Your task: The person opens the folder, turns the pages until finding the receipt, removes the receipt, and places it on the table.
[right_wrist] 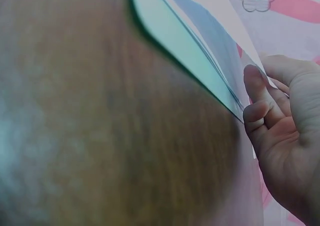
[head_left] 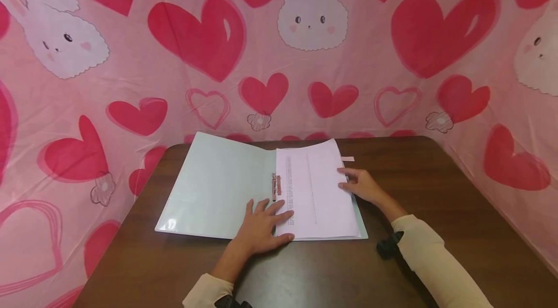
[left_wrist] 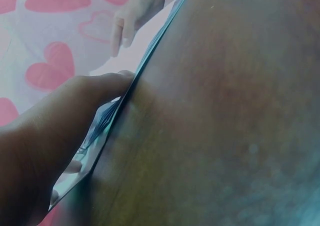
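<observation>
A pale green ring binder (head_left: 213,182) lies spread on the table, its cover turned to the left. On its right side sits a stack of printed paper sheets (head_left: 329,196), beside a metal clip (head_left: 274,186) near the spine. With fingers spread, my left hand (head_left: 260,228) rests across the spine and the sheets' lower left part. My right hand (head_left: 365,186) is at the sheets' right edge. In the right wrist view it pinches a lifted paper sheet (right_wrist: 232,28) between thumb and fingers, apart from the pages below.
The brown wooden table (head_left: 314,274) extends in front of the binder and to its right. A small pale tab (head_left: 348,159) sticks out at the sheets' upper right. Behind the table hangs a pink cloth (head_left: 366,61) with hearts and rabbits.
</observation>
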`<state>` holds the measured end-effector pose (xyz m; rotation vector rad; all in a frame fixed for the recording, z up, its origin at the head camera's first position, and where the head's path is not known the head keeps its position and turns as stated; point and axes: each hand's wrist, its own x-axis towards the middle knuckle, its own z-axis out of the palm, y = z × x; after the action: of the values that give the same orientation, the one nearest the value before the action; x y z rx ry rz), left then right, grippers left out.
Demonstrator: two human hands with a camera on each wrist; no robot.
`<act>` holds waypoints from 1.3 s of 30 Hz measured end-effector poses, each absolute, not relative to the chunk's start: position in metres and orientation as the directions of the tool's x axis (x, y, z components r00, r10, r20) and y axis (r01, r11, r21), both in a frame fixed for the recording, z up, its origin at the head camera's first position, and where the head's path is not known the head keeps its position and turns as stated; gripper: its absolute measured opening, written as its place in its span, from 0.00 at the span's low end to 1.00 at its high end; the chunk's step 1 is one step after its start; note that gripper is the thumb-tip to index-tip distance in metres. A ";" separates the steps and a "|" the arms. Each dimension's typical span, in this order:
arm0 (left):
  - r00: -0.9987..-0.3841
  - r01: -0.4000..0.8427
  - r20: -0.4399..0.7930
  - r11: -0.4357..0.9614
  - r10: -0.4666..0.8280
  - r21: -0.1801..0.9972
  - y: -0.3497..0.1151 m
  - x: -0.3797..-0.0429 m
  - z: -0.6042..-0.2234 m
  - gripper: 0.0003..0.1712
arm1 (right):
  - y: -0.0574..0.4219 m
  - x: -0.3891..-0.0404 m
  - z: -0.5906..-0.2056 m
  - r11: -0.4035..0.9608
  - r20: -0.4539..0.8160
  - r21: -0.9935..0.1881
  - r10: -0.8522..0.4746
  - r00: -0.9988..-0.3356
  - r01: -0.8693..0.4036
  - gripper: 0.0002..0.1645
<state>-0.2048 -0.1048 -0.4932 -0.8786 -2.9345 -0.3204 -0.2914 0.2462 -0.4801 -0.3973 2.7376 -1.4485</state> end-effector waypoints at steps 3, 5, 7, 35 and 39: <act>-0.835 0.550 0.117 0.815 0.538 0.182 -0.105 -0.205 -0.493 0.38 | 0.246 -0.292 -0.482 0.527 0.113 -0.821 -0.229 -0.967 -0.221 0.30; -0.835 0.551 0.118 0.814 0.538 0.183 -0.105 -0.205 -0.492 0.38 | 0.246 -0.293 -0.483 0.516 0.127 -0.825 -0.228 -0.965 -0.231 0.30; -0.835 0.550 0.117 0.815 0.538 0.183 -0.105 -0.205 -0.492 0.38 | 0.245 -0.293 -0.483 0.504 0.146 -0.828 -0.227 -0.963 -0.244 0.29; -0.845 0.532 0.077 0.815 0.530 0.229 -0.102 -0.205 -0.481 0.37 | 0.208 -0.285 -0.455 0.040 0.187 -0.980 -0.139 -0.972 -0.194 0.31; -0.858 0.508 0.058 0.823 0.511 0.253 -0.098 -0.206 -0.476 0.38 | 0.202 -0.284 -0.448 -0.009 0.192 -0.981 -0.145 -0.971 -0.193 0.32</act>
<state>-0.2062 -0.0984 -0.4764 -0.8416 -3.0117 -0.4121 -0.2837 0.2016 -0.4482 -0.3808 2.2358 -2.2236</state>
